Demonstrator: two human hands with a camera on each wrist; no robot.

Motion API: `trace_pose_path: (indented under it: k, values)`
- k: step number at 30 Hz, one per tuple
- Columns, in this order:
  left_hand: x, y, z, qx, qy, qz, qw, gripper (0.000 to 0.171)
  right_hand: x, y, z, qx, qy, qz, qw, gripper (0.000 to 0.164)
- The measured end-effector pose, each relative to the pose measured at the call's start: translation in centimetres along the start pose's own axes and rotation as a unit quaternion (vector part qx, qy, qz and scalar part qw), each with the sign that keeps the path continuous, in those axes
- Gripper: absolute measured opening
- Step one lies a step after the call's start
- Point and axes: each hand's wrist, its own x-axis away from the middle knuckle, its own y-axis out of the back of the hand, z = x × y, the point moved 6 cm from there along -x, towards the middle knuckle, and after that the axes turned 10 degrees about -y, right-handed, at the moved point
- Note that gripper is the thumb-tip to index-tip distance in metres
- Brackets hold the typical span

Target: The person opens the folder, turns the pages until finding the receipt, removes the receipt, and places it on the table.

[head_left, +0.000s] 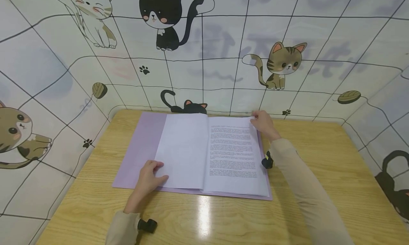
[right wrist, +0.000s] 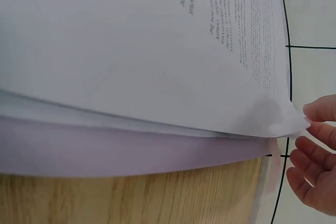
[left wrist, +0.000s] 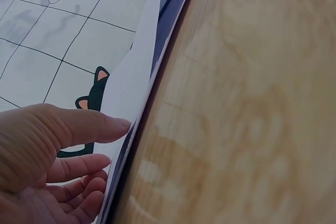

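A lilac folder (head_left: 140, 149) lies spread on the table with loose-looking white sheets inside. The left-hand page (head_left: 183, 149) is blank, while the right-hand page (head_left: 232, 149) carries printed paragraphs. At the lower left edge of the blank page, my left hand (head_left: 149, 177) rests with thumb and fingers apart; its thumb (left wrist: 113, 128) lies near the paper's edge in the left wrist view. My right hand (head_left: 263, 125) pinches the upper right corner of the printed page between thumb and finger. In the right wrist view that page corner (right wrist: 286, 124) is lifted, with more sheets beneath.
The wooden table (head_left: 319, 159) extends on both sides of the folder. Directly behind it stands a wall (head_left: 220, 74) with cat drawings and grid lines, and side walls close in left and right. Small black devices (head_left: 147, 226) sit at both wrists.
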Motion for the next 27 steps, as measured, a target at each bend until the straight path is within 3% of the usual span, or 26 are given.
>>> trace_pose_path:
  k: [10, 21, 27]
  values:
    - [0.0, 0.0, 0.1, -0.001, -0.003, 0.001, 1.0, 0.038, 0.8, 0.6, 0.1, -0.021, 0.016, -0.026, 0.999, 0.027]
    - [0.0, 0.0, -0.1, -0.002, 0.003, 0.003, 1.0, 0.037, 2.2, 0.1, 0.2, -0.058, -0.01, 0.075, 0.995, 0.045]
    - [0.0, 0.0, -0.1, -0.002, 0.004, 0.003, 1.0, 0.037, 3.2, -0.1, 0.0, -0.078, -0.017, 0.11, 0.991, 0.041]
